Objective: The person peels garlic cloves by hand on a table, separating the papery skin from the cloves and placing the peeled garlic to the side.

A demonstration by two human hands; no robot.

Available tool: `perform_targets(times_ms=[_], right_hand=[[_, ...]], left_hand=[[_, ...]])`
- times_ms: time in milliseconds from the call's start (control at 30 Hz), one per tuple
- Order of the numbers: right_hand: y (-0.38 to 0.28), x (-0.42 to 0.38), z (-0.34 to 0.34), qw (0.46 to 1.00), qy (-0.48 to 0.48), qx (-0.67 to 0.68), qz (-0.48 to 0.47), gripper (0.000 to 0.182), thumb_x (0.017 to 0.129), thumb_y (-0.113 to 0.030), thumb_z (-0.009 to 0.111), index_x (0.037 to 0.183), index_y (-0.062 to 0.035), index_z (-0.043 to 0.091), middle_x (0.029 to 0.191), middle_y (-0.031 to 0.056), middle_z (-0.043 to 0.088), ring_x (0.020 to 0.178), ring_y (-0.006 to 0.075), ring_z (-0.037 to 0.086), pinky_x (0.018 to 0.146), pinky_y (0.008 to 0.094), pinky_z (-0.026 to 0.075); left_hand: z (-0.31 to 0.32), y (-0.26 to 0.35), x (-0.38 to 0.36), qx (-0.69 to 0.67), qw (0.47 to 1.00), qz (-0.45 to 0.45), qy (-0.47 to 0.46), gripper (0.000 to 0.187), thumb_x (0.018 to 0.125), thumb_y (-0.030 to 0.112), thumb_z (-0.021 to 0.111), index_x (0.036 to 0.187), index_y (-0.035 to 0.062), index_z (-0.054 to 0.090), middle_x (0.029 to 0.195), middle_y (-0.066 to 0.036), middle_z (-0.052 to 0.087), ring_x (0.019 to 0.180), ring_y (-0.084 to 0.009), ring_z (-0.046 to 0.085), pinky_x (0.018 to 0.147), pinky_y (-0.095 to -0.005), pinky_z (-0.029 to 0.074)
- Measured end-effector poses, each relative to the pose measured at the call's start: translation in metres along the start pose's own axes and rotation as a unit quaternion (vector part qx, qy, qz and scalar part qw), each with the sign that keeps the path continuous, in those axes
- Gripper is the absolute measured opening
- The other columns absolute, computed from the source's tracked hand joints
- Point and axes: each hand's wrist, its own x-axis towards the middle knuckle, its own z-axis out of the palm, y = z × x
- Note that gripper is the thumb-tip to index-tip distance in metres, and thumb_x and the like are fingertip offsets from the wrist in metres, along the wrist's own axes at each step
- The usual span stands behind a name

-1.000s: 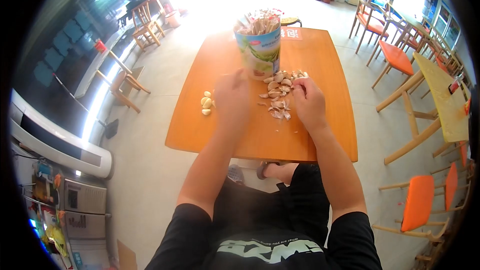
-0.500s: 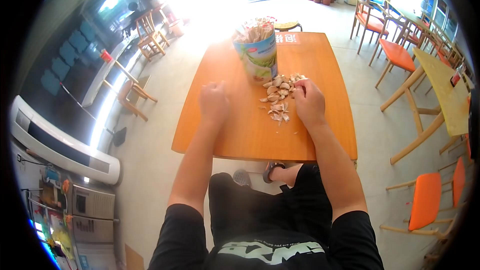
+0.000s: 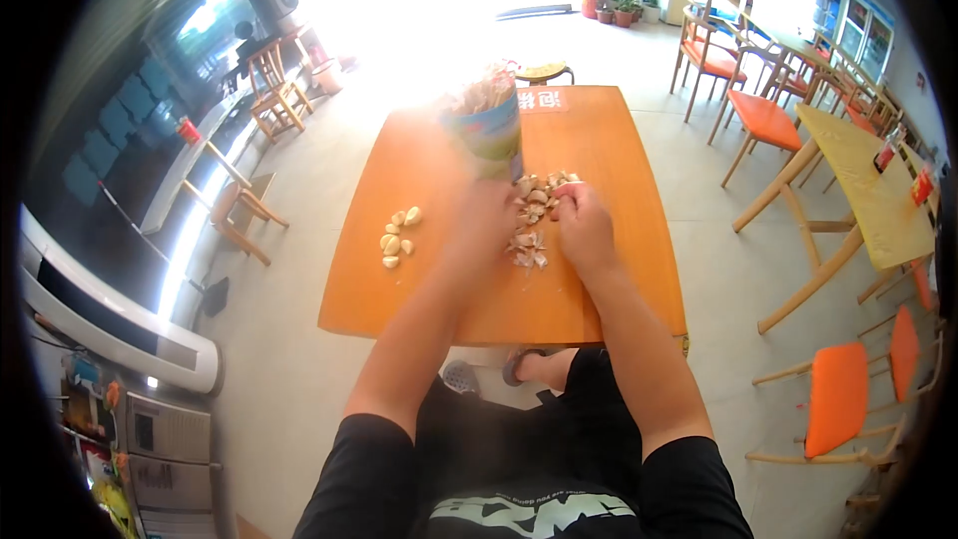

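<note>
My right hand (image 3: 587,230) is closed, thumb and finger pinched on what looks like a garlic clove at the right edge of a pile of unpeeled garlic cloves (image 3: 537,197). Smeared by motion, my left hand (image 3: 484,222) is at the left side of that pile; its fingers cannot be made out. Loose garlic skins (image 3: 529,252) lie in front of the pile. To the left, several peeled garlic cloves (image 3: 391,243) form a small group on the wooden table (image 3: 369,299). Just behind my left hand stands a blue and green tub (image 3: 489,135) filled with pale, thin pieces.
A round stool (image 3: 542,72) stands beyond the table's far edge. On the right are orange-seated chairs (image 3: 763,120) and a yellow wooden table (image 3: 863,175). Wooden chairs (image 3: 269,90) line the left, near a long white appliance (image 3: 120,304).
My left hand has moved right, from the table's left side to the garlic pile, uncovering the peeled cloves. My right hand stays pinched by the pile. The whole view has shifted slightly.
</note>
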Motion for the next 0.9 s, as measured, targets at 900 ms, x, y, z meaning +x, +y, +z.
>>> perform_targets(times_ms=[900], right_hand=[[-0.057, 0.012, -0.005, 0.957, -0.15, -0.094, -0.229, 0.012, 0.089, -0.011, 0.067, 0.098, -0.0026, 0.066, 0.093, 0.0136, 0.067, 0.083, 0.0308, 0.066, 0.075, 0.0408, 0.052]], left_hand=[[-0.02, 0.006, -0.014, -0.516, 0.85, -0.105, -0.017, 0.025, 0.098, 0.019, 0.062, 0.114, -0.0001, 0.068, 0.1, -0.005, 0.065, 0.085, -0.0124, 0.059, 0.074, -0.0253, 0.046]])
